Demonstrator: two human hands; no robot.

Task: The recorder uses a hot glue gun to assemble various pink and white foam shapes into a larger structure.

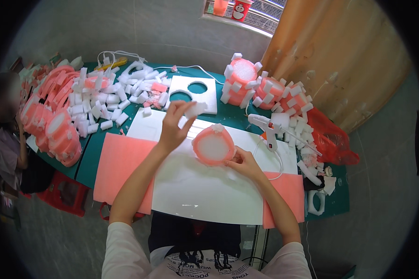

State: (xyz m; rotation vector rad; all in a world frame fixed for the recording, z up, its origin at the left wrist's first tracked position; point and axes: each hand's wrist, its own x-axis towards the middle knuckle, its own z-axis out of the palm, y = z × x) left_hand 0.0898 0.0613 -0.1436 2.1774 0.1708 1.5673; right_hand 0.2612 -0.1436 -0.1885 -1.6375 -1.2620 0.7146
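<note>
My right hand [245,163] grips the lower right edge of a round pink foam piece [214,148] with a white middle, tilted above the white board [195,186]. A small ragged white bit sits on its top rim. Raised above and to the left of it, my left hand [174,126] pinches a small white foam block [196,109], apart from the round piece. A white hot glue gun [266,131] rests to the right, its cord curling down onto the board.
Loose white foam blocks [108,104] heap at the left. Pink foam shapes [60,125] stack farther left, near a seated person [7,135]. A white foam sheet with round holes [205,100] lies behind. Block-studded pink pieces [241,81] stand back right, beside a red plastic bag [333,139].
</note>
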